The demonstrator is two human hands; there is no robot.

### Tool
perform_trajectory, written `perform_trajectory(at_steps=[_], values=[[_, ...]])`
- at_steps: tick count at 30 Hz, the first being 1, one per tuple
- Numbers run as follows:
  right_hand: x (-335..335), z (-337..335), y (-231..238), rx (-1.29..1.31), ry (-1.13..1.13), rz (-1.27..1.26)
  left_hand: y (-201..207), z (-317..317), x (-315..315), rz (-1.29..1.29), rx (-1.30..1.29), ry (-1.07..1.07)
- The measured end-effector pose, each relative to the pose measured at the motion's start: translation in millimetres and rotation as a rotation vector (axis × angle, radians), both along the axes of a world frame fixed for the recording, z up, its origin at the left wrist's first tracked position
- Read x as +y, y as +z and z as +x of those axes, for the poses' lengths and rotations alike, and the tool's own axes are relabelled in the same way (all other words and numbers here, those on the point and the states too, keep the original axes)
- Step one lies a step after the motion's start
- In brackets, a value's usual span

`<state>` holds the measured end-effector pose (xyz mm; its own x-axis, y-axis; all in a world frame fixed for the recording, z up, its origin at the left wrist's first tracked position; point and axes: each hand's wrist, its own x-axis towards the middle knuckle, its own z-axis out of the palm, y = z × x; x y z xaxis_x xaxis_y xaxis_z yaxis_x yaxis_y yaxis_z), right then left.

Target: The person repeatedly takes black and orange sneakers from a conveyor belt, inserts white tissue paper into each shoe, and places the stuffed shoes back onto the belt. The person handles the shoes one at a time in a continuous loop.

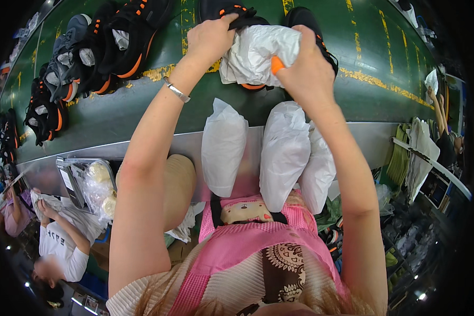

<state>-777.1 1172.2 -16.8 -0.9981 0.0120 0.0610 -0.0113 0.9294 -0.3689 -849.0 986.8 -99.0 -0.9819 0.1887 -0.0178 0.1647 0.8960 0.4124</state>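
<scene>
My right hand (310, 73), with an orange cover on its thumb, grips a crumpled white paper wad (255, 50). The wad sits over the opening of a black sneaker (216, 8) with orange laces and an orange sole edge. Closed on that sneaker's upper near the laces is my left hand (211, 38), a silver bracelet on its wrist; the fingertips are partly hidden. Just behind my right hand stands a second black sneaker (303, 18). Nearer to me, white stuffed paper forms (225, 150) (285, 150) (318, 174) rest at the metal edge.
Several dark sneakers (126, 39) stuffed with paper stand along the green belt (374, 79) to the left. A clear tray (89, 179) with yellowish rolls sits by the metal edge (353, 137). Co-workers (63, 247) (445, 137) are at both sides; green and white cloths (418, 152) hang at right.
</scene>
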Motion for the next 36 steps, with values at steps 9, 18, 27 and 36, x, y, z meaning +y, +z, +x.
perform_trajectory(at_steps=[9,18,27,36], values=[[87.4,25.3,46.2,-0.255,-0.302,-0.642,14.2,21.1,-23.0,0.132,0.328,0.318],[4.3,100.1,42.2,0.19,-0.055,-0.298,57.6,109.9,52.3,1.383,-0.318,0.549],[51.6,52.9,35.4,-0.369,-0.122,-0.43,34.4,109.6,49.9,1.971,-0.654,0.804],[21.0,13.0,9.5,-0.257,-0.153,-0.226,-7.6,34.6,51.2,1.714,-0.726,0.889]])
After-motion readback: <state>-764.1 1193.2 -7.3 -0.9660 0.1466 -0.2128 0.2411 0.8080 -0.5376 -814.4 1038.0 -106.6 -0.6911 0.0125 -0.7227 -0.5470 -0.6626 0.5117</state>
